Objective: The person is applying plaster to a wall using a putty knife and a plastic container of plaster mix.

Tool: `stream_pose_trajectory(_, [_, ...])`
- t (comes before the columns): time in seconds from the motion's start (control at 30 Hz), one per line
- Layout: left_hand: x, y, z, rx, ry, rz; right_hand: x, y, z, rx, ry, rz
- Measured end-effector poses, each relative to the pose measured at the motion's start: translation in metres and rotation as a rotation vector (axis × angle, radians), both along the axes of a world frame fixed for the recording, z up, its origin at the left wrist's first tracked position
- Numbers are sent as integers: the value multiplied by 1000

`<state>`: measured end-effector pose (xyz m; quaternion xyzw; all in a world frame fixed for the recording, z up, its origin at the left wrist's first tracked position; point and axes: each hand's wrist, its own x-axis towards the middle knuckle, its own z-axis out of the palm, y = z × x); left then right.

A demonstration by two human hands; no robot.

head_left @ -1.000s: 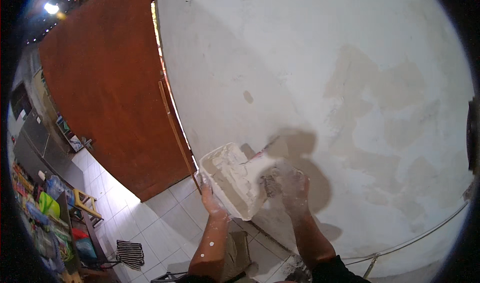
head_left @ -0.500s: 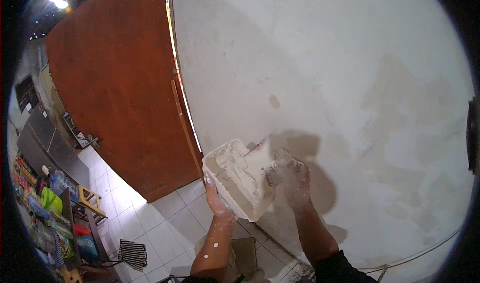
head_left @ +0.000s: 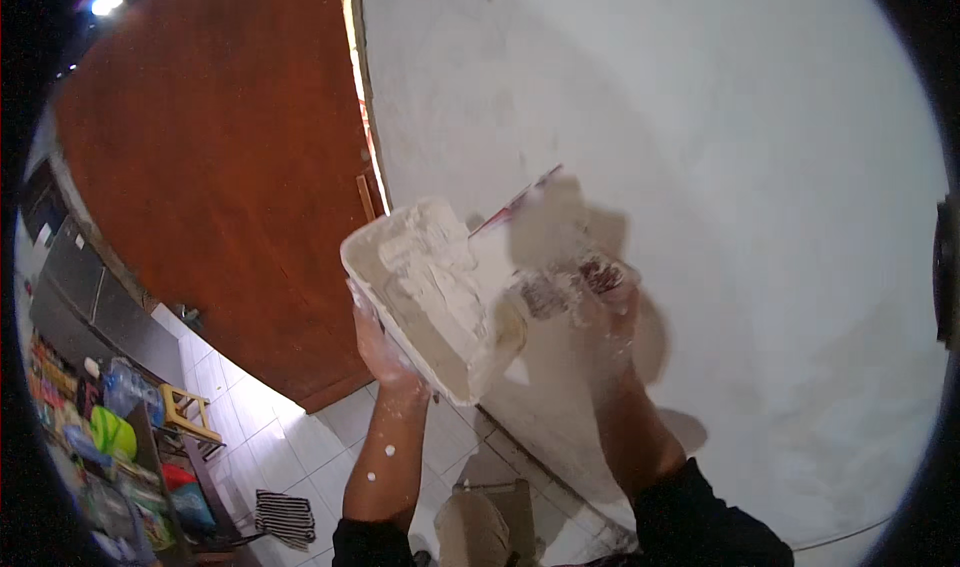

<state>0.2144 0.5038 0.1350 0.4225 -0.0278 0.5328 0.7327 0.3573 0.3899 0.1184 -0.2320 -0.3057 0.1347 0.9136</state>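
My left hand (head_left: pixel 380 342) grips the lower left side of a white rectangular tub (head_left: pixel 350 252). Thick off-white putty (head_left: pixel 440 287) lies inside it and smears its rim. Just right of the tub, my right hand (head_left: pixel 612 312) is closed on a broad, flat-bladed putty knife (head_left: pixel 548 217) crusted with putty. A thin reddish edge shows along the blade, which leans in front of the wall. The fingers and grip are blurred and caked with white, so their exact shape is hard to make out. Whether the blade touches the wall, I cannot tell.
A pale wall (head_left: pixel 760 167) fills the right side. On the left stands a reddish-brown door panel (head_left: pixel 220 167). Below are white floor tiles (head_left: pixel 330 457), a yellow stool (head_left: pixel 190 417), a striped cloth (head_left: pixel 284 519) and a cluttered shelf (head_left: pixel 150 447). A brownish seat-like object (head_left: pixel 520 517) stands beneath my arms.
The tub in my left hand has moved up and to the left. My right hand has lifted the putty knife slightly, and more of its reddish edge shows. The view has shifted a little.
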Motion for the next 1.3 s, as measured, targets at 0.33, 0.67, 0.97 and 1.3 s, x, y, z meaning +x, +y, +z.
stream_pose_trajectory(0.33, [9, -228, 22, 131, 142, -141, -13, -264, 22, -531, -384, -715])
stream_pose_trajectory(0.67, [54, -599, -160, 4, 218, -444, 12, -651, -146, -319, -979, -1022])
stream_pose_trajectory(0.97, [104, -976, -301, -129, 92, -558, 67, -1002, -278, -212, -715, -750])
stream_pose_trajectory(1.3, [117, -943, -229, -132, 57, -548, 48, -1001, -150, -442, -1150, -1237])
